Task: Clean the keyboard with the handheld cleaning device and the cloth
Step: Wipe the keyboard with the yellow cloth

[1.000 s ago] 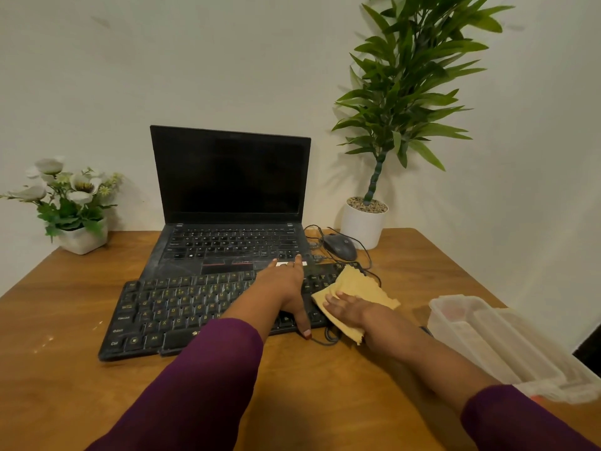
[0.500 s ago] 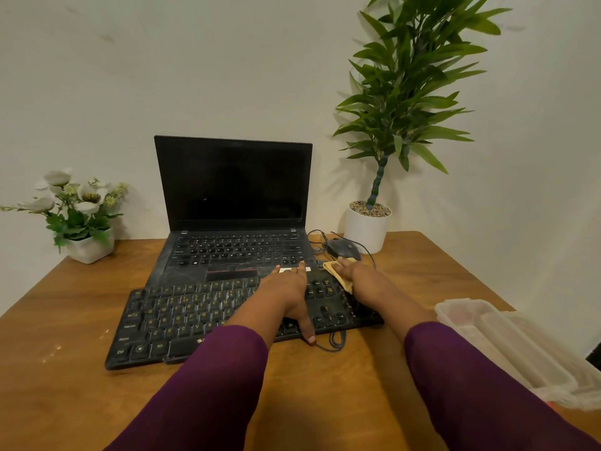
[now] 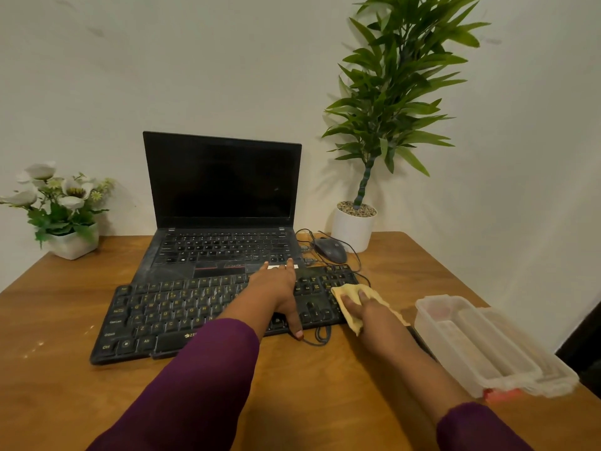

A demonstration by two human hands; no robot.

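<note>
- Flowers (image 3: pixel 65 196), one white pot, stand at the far left of the counter (image 3: pixel 65 402).
- Keyboard (image 3: pixel 182 314), one, black and wired, lies slanted across the middle, its back edge over the front of one open laptop (image 3: pixel 221 203). It looks light and stiff and likely to slide on smooth wood. It is best steadied by pressing on the frame or taking its edges, since the keys give.
- Left hand (image 3: pixel 276 288) lies flat on the keys right of centre, fingers straight, thumb down over the front edge, grasping nothing.
- Cloth (image 3: pixel 349 289), one, yellow, soft and limp, covers the keyboard's right end. It will probably bunch, so it is best worked beneath a flat palm.
- Right hand (image 3: pixel 361 307) presses it, fingers laid out flat.
- Mouse (image 3: pixel 328 250), one, sits behind the keyboard, beside one tall potted plant (image 3: pixel 354 229).
- Box (image 3: pixel 487 343), one, clear plastic, sits at the right edge.
- Cleaning device: none can be made out.
</note>
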